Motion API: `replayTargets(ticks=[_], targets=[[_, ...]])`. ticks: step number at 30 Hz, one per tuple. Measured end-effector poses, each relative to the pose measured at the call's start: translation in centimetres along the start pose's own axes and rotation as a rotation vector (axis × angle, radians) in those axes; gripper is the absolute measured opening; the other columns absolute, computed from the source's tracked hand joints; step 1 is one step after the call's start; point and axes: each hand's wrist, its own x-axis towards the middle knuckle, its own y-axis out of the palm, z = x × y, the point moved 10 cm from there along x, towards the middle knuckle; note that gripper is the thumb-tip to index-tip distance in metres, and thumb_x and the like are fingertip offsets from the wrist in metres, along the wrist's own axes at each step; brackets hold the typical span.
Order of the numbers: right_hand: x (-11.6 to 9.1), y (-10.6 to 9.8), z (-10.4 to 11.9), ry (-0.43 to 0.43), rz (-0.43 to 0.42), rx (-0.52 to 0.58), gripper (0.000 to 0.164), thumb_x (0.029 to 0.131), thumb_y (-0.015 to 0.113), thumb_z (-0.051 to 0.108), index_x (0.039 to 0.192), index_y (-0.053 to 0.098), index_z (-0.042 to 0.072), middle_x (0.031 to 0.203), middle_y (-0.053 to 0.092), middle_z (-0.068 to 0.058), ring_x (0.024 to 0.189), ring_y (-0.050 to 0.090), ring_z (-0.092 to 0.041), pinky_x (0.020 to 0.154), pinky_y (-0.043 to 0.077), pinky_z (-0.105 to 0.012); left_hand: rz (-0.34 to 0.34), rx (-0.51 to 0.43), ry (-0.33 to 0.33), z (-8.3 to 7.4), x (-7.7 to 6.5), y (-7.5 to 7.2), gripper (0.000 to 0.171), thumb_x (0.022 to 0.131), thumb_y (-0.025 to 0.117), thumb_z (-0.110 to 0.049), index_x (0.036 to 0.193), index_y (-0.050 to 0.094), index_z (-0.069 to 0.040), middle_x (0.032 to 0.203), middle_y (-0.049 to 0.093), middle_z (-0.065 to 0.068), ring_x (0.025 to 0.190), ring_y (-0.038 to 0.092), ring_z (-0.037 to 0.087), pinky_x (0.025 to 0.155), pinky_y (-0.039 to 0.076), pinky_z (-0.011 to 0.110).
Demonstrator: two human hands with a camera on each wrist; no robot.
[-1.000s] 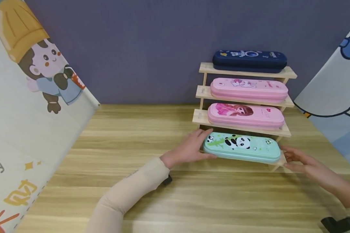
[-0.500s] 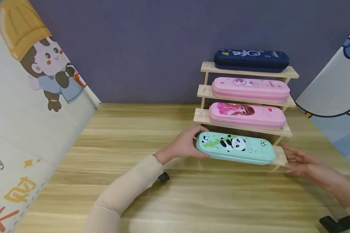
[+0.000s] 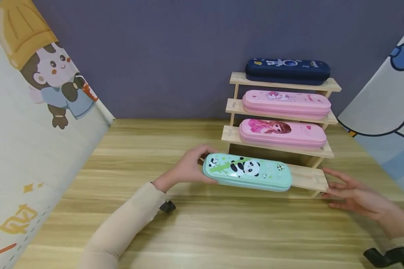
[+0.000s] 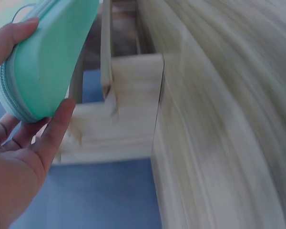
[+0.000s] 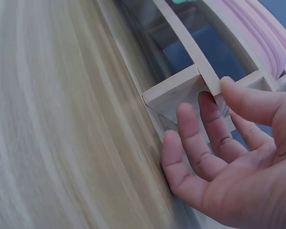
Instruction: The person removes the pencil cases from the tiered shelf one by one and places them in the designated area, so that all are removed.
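Note:
A mint-green pencil case (image 3: 247, 172) with a panda on its lid is in my left hand (image 3: 190, 168). Thumb and fingers grip its left end, and the left wrist view shows its zipped side (image 4: 12, 90) between them. It overlaps the left part of the lowest shelf (image 3: 309, 178) of a wooden step rack in the head view. My right hand (image 3: 357, 194) is at that shelf's right end, thumb at the front corner and index finger at the far one. In the right wrist view, the other fingers (image 5: 193, 138) curl loosely beside the rack's leg (image 5: 174, 90).
On the steps above lie a pink girl-print pencil case (image 3: 282, 132), a pink bunny case (image 3: 286, 102) and a dark blue astronaut case (image 3: 287, 71). The rack stands on a wood-grain table (image 3: 202, 231) before a dark blue-grey wall (image 3: 155, 59). Cartoon-printed panels flank both sides.
My left hand has carried the panda pencil case leftward and slightly toward me, baring the right part of the lowest shelf. My right hand has stayed at the shelf's right end.

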Motion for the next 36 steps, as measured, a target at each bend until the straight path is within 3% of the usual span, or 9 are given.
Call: replayTargets(ticks=[6, 14, 20, 29, 36], targets=[[-0.1, 0.0, -0.5, 0.029, -0.012, 0.074, 0.068, 0.106, 0.028, -0.006, 0.140, 0.051, 0.049, 0.119, 0.058, -0.002, 0.109, 0.061, -0.021, 0.093, 0.054, -0.041, -0.038, -0.016, -0.012, 0.7, -2.1, -2.7, 0.076, 0.057, 0.097, -0.008, 0.123, 0.059, -0.002, 0.112, 0.060, 0.006, 0.096, 0.061, 0.019, 0.083, 0.059, 0.035], [0.0, -0.6, -0.7, 0.050, -0.053, 0.014, 0.067, 0.106, 0.031, -0.005, 0.138, 0.050, 0.051, 0.117, 0.057, -0.001, 0.107, 0.061, -0.020, 0.090, 0.055, -0.041, -0.140, -0.050, -0.076, 1.9, -5.5, -6.6, 0.074, 0.057, 0.096, -0.004, 0.121, 0.060, -0.004, 0.117, 0.063, 0.009, 0.098, 0.064, 0.024, 0.084, 0.059, 0.044], [0.1, -0.9, -0.7, 0.057, -0.072, -0.007, 0.066, 0.106, 0.034, -0.003, 0.137, 0.050, 0.052, 0.115, 0.057, -0.001, 0.105, 0.062, -0.019, 0.089, 0.056, -0.041, -0.205, -0.027, -0.079, 2.3, -7.5, -9.0, 0.072, 0.057, 0.097, -0.006, 0.120, 0.060, -0.004, 0.115, 0.066, 0.010, 0.097, 0.064, 0.026, 0.082, 0.059, 0.036], [-0.1, -0.7, -0.6, 0.042, -0.050, 0.023, 0.068, 0.106, 0.031, -0.005, 0.138, 0.050, 0.052, 0.117, 0.057, -0.001, 0.106, 0.061, -0.020, 0.090, 0.055, -0.041, -0.283, 0.026, -0.084, 3.3, -10.2, -11.6, 0.071, 0.059, 0.095, 0.000, 0.121, 0.058, -0.002, 0.115, 0.061, 0.011, 0.094, 0.060, 0.015, 0.077, 0.058, 0.024], [0.1, -0.5, -0.5, 0.049, -0.052, 0.042, 0.067, 0.106, 0.032, -0.005, 0.136, 0.052, 0.052, 0.118, 0.059, 0.000, 0.106, 0.062, -0.020, 0.089, 0.056, -0.040, -0.365, 0.031, -0.157, 4.7, -12.0, -13.5, 0.072, 0.060, 0.093, 0.003, 0.121, 0.056, 0.002, 0.114, 0.060, 0.013, 0.095, 0.061, 0.013, 0.078, 0.056, 0.019]])
